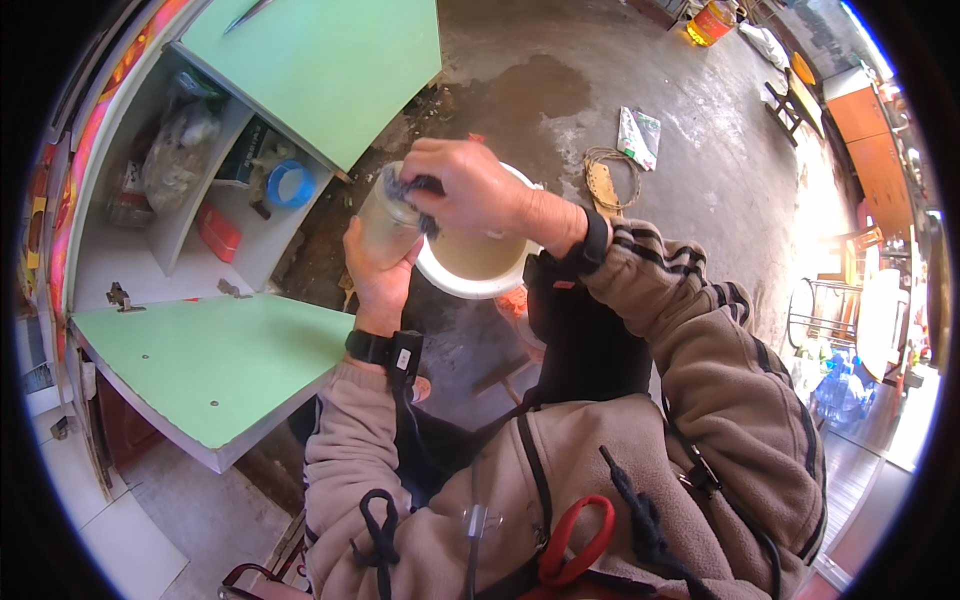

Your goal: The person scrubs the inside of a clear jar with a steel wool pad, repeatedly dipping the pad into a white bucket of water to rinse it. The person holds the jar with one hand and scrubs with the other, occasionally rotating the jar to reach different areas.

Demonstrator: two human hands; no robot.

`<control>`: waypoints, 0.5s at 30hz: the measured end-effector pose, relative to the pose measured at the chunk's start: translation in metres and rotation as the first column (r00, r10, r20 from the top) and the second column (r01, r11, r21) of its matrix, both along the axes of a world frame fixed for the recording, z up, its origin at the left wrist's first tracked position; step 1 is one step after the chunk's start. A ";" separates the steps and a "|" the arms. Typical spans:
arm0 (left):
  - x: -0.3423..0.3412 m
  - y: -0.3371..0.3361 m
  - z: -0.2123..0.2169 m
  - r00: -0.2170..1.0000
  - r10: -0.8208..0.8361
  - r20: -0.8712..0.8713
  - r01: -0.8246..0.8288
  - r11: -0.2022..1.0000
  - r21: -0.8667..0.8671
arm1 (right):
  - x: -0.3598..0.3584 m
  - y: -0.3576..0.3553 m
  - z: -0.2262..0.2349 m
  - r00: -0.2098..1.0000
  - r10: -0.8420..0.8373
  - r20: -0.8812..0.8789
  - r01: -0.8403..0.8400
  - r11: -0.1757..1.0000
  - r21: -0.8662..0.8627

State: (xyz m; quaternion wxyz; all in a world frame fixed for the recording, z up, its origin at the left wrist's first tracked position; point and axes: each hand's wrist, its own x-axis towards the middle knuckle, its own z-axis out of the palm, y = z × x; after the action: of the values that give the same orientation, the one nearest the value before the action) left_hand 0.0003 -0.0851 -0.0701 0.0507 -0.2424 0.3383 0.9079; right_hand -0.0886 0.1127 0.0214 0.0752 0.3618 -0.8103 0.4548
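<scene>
My left hand (382,280) is wrapped round a clear jar (388,228), which I hold tilted beside a white basin. My right hand (468,185) grips a dark grey cloth (428,222) and presses it against the jar's upper end. Part of the jar's top is hidden behind the cloth and my fingers. The white basin (478,288) holds cloudy, greyish water and stands just below and to the right of the jar.
At the left stands a cabinet with two open green doors (215,355), (330,70); inside are a blue cup (291,184) and plastic bags (183,150). A wicker loop (605,175) and a leaflet (639,138) lie on the concrete floor. An oil bottle (712,24) stands farther off.
</scene>
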 end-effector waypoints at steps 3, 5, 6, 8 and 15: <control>0.003 0.002 -0.002 0.997 -0.025 -0.072 0.024 0.999 -0.022 | -0.010 0.002 0.001 0.996 -0.089 0.009 0.088 0.993 0.079; 0.004 0.002 -0.002 0.996 -0.001 -0.094 -0.002 1.000 -0.022 | -0.011 0.004 0.000 0.985 -0.145 0.096 0.128 0.978 0.162; 0.003 0.001 -0.001 0.994 0.012 -0.107 -0.016 0.999 -0.036 | -0.006 0.004 -0.001 0.990 -0.121 0.073 0.113 0.988 0.105; 0.001 -0.002 0.001 0.991 0.034 -0.132 -0.038 0.999 -0.027 | 0.002 0.004 -0.003 0.999 -0.018 0.048 0.018 1.000 0.013; 0.005 0.000 -0.001 0.995 0.005 -0.099 -0.004 1.000 0.008 | -0.015 0.004 -0.007 0.996 -0.092 0.021 0.091 0.995 0.040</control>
State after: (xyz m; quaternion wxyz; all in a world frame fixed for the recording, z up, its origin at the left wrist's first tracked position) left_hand 0.0057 -0.0847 -0.0712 0.0327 -0.1976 0.3365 0.9201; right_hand -0.1041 0.1170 0.0142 0.0794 0.3203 -0.8357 0.4390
